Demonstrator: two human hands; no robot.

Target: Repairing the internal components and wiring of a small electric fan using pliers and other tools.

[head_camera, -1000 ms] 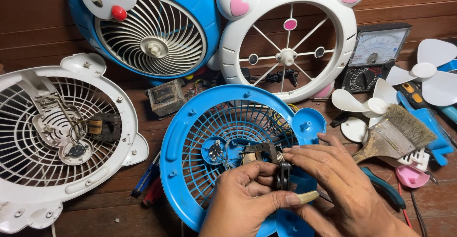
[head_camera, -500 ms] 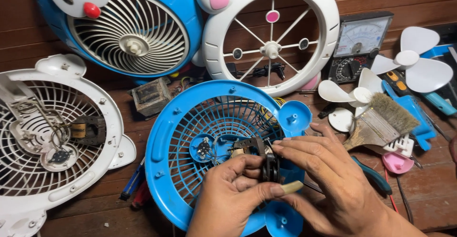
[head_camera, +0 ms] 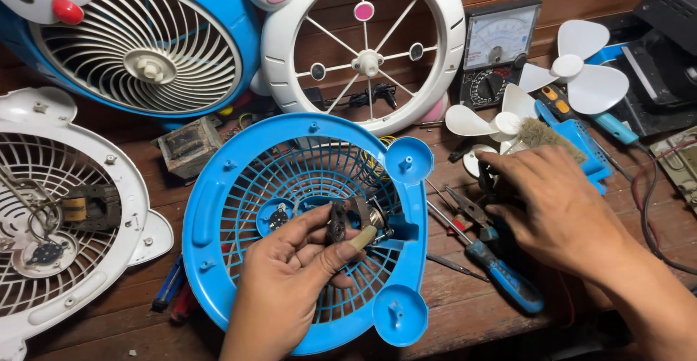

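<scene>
Blue plastic fan grille (head_camera: 218, 223) lay at centre frame on the wooden surface (head_camera: 465, 310); left hand (head_camera: 290, 288) pinched the small motor (head_camera: 353, 219) above it; right hand (head_camera: 559, 208), fingers loosely curled and empty, reached toward the blue-handled screwdriver (head_camera: 501, 274), probably for loosening; the next move called for grasping its handle.

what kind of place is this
Probably a small repair bench for electric fans: opened fan housings such as the blue grille lie on a wooden table, with an analog multimeter and screwdrivers beside them.

The bare wood between the blue fan grille (head_camera: 305, 230) and the pliers (head_camera: 472, 212) is narrowed by a blue-handled screwdriver (head_camera: 501, 277).
</scene>
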